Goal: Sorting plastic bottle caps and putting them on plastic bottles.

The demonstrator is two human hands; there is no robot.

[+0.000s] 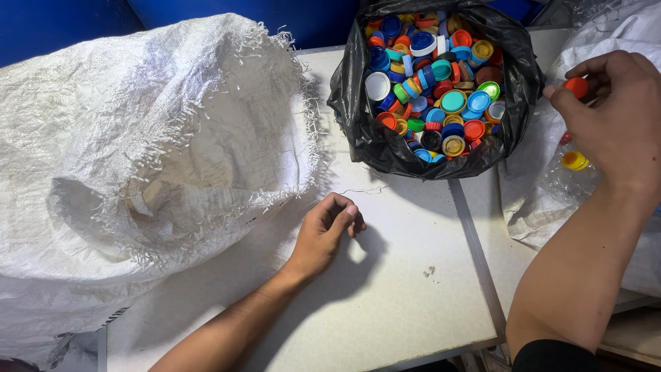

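The right hand (620, 114) pinches a small orange-red bottle cap (576, 87) between thumb and fingertips, up at about two o'clock in the view. The cap is held in the air above a clear plastic bottle (561, 172) that lies on a white woven sack (530, 207) at the right edge; that bottle carries a yellow cap (574, 160), just below the grip. A bit of red shows beside the bottle, possibly another cap, though the hand hides too much of it to be sure.

To the left of the right hand, at twelve o'clock, a black plastic bag (358, 103) stands open on the desk (406, 275). It is filled with loose bottle caps (441, 89) in blue, orange, red, yellow, green, teal and white, heaped up to the bag's rim.

The left hand (327, 231) rests on the desk near the centre, at about six o'clock from the black bag. Its fingers are curled loosely inward with the knuckles down, and it grasps nothing that can be seen. A thin stray thread (361, 190) lies on the desk just above it.

At nine o'clock a large white woven sack (138, 138) lies on its side with its frayed mouth (289, 124) open toward the left hand. Its inside is in shadow.
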